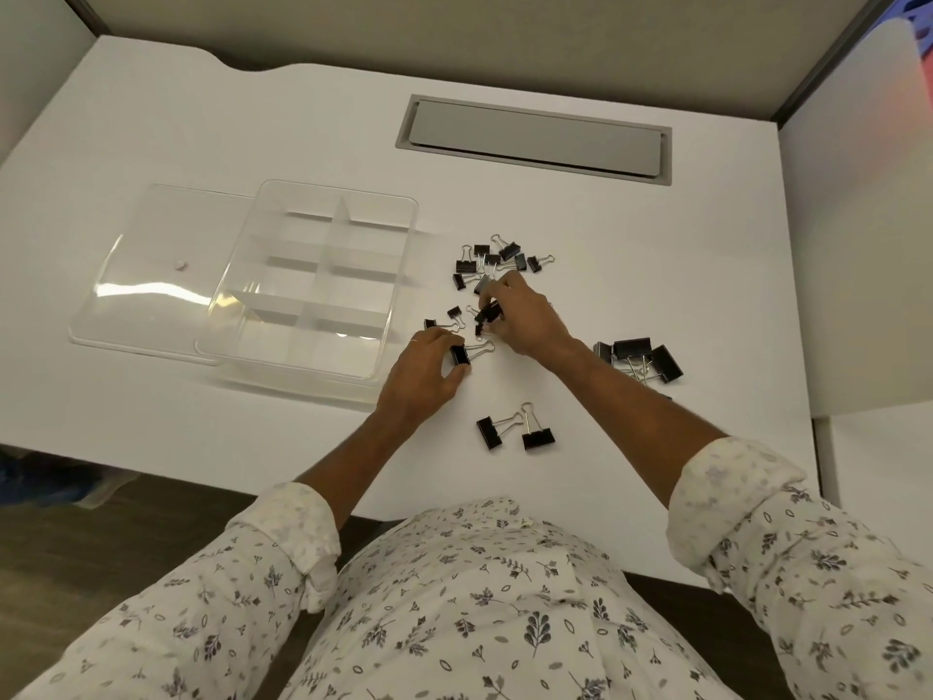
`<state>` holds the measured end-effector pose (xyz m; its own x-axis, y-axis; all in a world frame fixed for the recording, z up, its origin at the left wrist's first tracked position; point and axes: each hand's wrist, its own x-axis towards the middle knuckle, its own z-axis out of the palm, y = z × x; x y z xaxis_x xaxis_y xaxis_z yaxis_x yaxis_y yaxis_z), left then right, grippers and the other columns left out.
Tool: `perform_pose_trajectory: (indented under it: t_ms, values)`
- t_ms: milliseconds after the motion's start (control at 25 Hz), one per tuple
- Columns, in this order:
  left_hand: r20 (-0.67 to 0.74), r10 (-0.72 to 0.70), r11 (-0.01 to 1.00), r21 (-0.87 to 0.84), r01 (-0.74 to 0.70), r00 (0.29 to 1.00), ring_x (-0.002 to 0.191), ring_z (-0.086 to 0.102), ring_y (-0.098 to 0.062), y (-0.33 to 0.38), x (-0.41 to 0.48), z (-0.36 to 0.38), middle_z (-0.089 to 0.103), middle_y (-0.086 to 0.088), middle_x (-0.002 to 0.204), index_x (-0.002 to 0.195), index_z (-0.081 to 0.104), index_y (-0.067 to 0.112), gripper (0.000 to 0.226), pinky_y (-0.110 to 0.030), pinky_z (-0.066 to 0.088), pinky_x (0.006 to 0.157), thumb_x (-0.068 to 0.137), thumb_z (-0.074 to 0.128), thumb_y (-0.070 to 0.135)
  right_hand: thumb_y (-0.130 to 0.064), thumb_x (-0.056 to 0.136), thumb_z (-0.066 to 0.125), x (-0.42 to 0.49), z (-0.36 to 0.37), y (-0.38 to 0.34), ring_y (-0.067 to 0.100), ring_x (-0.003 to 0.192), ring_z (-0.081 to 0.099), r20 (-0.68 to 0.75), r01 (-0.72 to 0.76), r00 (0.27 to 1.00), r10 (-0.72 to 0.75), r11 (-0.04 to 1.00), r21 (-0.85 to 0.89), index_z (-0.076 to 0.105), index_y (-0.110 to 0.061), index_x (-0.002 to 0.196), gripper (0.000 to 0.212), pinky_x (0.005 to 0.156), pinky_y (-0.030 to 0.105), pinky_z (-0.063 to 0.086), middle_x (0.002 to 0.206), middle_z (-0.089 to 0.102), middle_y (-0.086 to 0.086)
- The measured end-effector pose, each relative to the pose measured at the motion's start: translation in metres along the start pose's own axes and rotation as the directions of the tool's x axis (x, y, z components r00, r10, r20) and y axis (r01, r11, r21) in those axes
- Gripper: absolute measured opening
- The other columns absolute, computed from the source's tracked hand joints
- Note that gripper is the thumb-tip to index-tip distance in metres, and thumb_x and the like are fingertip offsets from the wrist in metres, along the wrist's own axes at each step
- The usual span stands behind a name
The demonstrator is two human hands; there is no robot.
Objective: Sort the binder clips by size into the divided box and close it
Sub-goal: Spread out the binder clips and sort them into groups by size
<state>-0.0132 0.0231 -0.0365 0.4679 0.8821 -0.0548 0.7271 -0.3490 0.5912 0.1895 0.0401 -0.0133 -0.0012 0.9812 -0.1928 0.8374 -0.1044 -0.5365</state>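
Left hand point(421, 378): fingers curled round one black binder clip point(460, 355) on the white desk point(681, 255). Right hand point(527, 323): fingers pinch small clips point(488, 313) just beyond. The divided box point(376, 290) stands open to their left, and loose clips point(497, 260) lie scattered beside it.

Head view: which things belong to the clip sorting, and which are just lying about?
Job: box, lid, clips, left hand and right hand, both pinching clips.
Lying about: grey hatch in the desk.
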Motion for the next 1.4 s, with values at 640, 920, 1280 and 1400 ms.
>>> perform_pose_trajectory:
  t_ms: [640,920,1280,1400]
  values:
    - [0.082,0.189,0.968,-0.181,-0.172,0.979,0.112,0.064,-0.018,0.007,-0.017,0.006,0.068,-0.005,0.126,0.122,0.07,0.012,0.034,-0.037,0.055,0.097,0.089,0.074,0.02,-0.049,0.083,0.078,-0.071,-0.037,0.042,0.014,0.084,0.071,0.053,-0.152,0.988,0.147,0.984,0.095,0.074,-0.022,0.101,0.033,0.072,0.029,0.05,0.086,0.075,-0.005]
    - [0.205,0.217,0.964,-0.202,-0.175,0.954,0.117,0.061,-0.014,0.015,-0.022,0.014,0.067,0.001,0.131,0.131,0.065,0.019,0.04,-0.029,0.053,0.099,0.091,0.071,0.016,-0.036,0.092,0.072,-0.101,-0.017,0.047,0.019,0.093,0.067,0.181,-0.153,0.971,0.156,0.988,-0.031,0.076,-0.019,0.115,0.03,0.075,0.028,0.045,0.107,0.076,0.003]
    - [0.174,0.202,0.955,-0.252,-0.155,0.964,0.111,0.064,-0.009,0.016,-0.036,0.021,0.068,0.003,0.127,0.136,0.061,0.021,0.045,-0.028,0.055,0.096,0.092,0.065,0.01,-0.038,0.089,0.075,-0.118,-0.005,0.045,0.02,0.104,0.064,0.082,-0.142,0.985,0.155,0.98,-0.139,0.065,-0.027,0.128,0.041,0.074,0.031,0.043,0.115,0.064,-0.002]
    - [0.161,0.169,0.957,-0.264,-0.123,0.972,0.11,0.064,-0.008,0.015,-0.038,0.022,0.069,0.004,0.123,0.135,0.061,0.022,0.04,-0.031,0.055,0.096,0.096,0.061,0.013,-0.039,0.089,0.075,-0.118,-0.005,0.045,0.019,0.104,0.064,0.091,-0.138,0.984,0.151,0.981,-0.14,0.064,-0.026,0.126,0.041,0.074,0.03,0.043,0.114,0.065,-0.003]
